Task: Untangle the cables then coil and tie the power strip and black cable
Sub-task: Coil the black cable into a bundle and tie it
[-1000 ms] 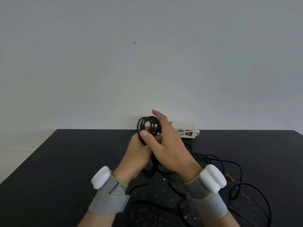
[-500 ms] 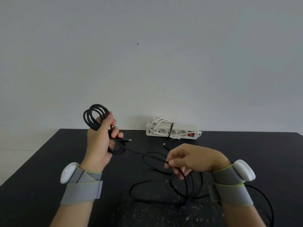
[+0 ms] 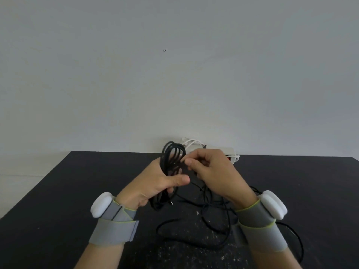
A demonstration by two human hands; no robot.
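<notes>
So, black cable: thin rubbery cord, looped in a long oval coil.
Left hand: fist closed around the coil's middle.
Right hand: fingertips pinching a strand beside the coil.
Loose tail: snaking below both wrists on the black table.
Power strip: white plastic, just behind the right hand.

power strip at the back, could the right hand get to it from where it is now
Probably yes. The power strip lies just behind the right hand with nothing between them, but that hand is pinching the black cable coiled in the left hand and would have to let go first.
</notes>
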